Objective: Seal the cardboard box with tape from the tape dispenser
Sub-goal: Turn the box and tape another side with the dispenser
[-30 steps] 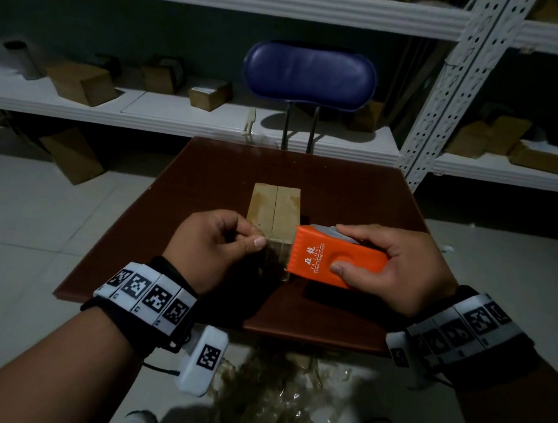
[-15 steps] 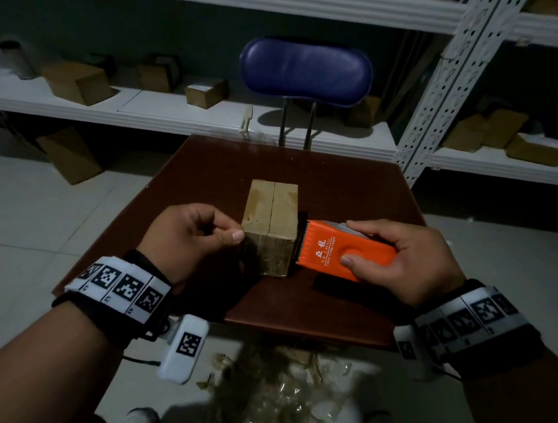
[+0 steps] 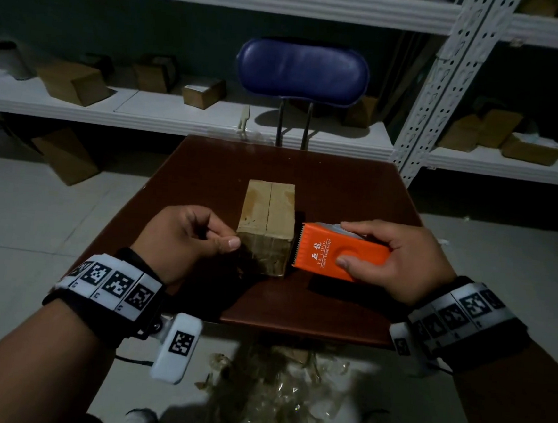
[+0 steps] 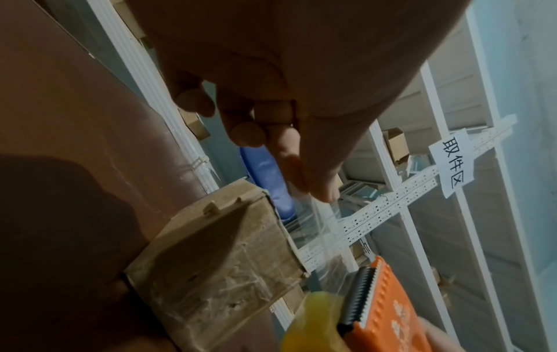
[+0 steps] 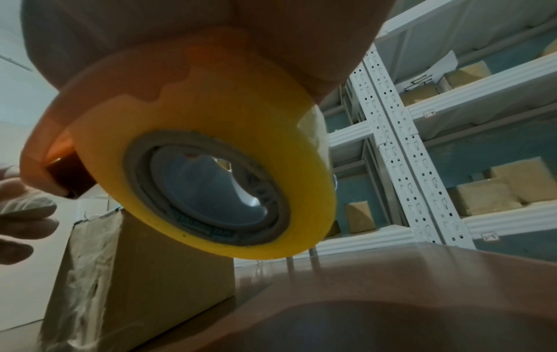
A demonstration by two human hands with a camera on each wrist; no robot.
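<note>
A small cardboard box (image 3: pixel 267 220) stands in the middle of the brown table (image 3: pixel 339 186), its top flaps meeting in a seam and its front face wrinkled with old tape. My right hand (image 3: pixel 345 243) grips the orange tape dispenser (image 3: pixel 338 252) just right of the box, toothed cutter towards it. The yellow tape roll (image 5: pixel 217 171) fills the right wrist view, above the box (image 5: pixel 144 262). My left hand (image 3: pixel 232 241) is at the box's front left corner. In the left wrist view its thumb and fingers (image 4: pixel 316 188) pinch a clear tape strip (image 4: pixel 316 226) running to the dispenser (image 4: pixel 388 307).
A blue chair (image 3: pixel 302 69) stands behind the table. White metal shelves (image 3: pixel 178 116) with several cardboard boxes line the back wall. A heap of crumpled used tape (image 3: pixel 273 394) lies on the floor under the table's near edge.
The dispenser moved from in front of the box to its right side, and my left hand drew back to the left. In the last half second both hands barely shifted.
</note>
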